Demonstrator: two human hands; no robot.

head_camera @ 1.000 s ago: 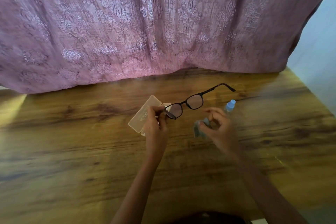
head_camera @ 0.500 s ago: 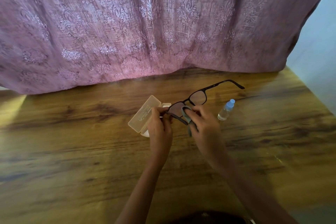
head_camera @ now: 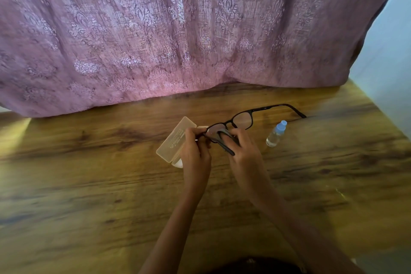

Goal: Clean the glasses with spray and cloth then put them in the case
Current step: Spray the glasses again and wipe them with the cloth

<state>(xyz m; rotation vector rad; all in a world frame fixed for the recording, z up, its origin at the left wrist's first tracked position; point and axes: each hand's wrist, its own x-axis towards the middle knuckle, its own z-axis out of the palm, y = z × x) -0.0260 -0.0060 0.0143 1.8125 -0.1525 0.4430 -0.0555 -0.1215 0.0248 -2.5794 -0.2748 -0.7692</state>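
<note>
Black-framed glasses [head_camera: 243,119] are held above the wooden table [head_camera: 89,184], one temple pointing to the far right. My left hand [head_camera: 195,151] pinches the frame at its left corner. My right hand [head_camera: 242,153] grips a grey cloth [head_camera: 224,138] folded over the left lens. The open translucent case [head_camera: 174,142] lies on the table just left of my left hand, partly hidden by it. A small clear spray bottle [head_camera: 275,133] with a blue cap lies on its side to the right of my hands.
A pink patterned curtain [head_camera: 178,29] hangs along the table's far edge. A pale wall [head_camera: 391,62] borders the table on the right.
My right hand brought the cloth from beside the bottle up to the glasses and wrapped it over the left lens. The glasses rose slightly and shifted right.
</note>
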